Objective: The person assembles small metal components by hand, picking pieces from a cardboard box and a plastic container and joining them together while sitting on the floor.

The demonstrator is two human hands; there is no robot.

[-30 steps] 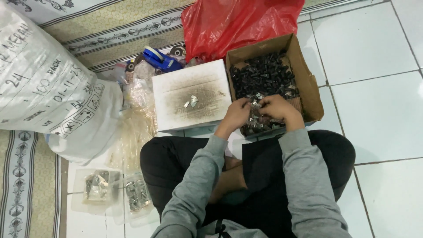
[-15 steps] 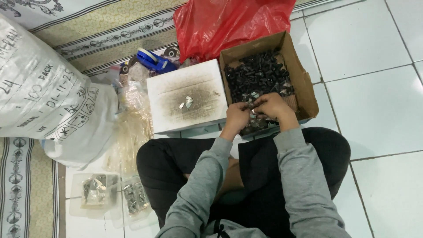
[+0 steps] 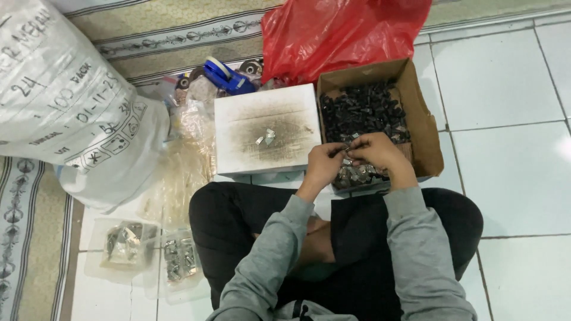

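We see the left hand (image 3: 324,163) and the right hand (image 3: 376,153) drawn together, fingertips pinching a small metal piece (image 3: 348,156) between them, above the near edge of the cardboard box (image 3: 423,128). Inside that box lie black parts (image 3: 363,110) toward the far side and shiny metal clips (image 3: 355,175) near us. Just left stands a smudged white box (image 3: 238,113) with a few clips on top. A red plastic bag (image 3: 339,32) sits beyond.

Bright, even indoor light, mild glare on tiles, slightly soft.
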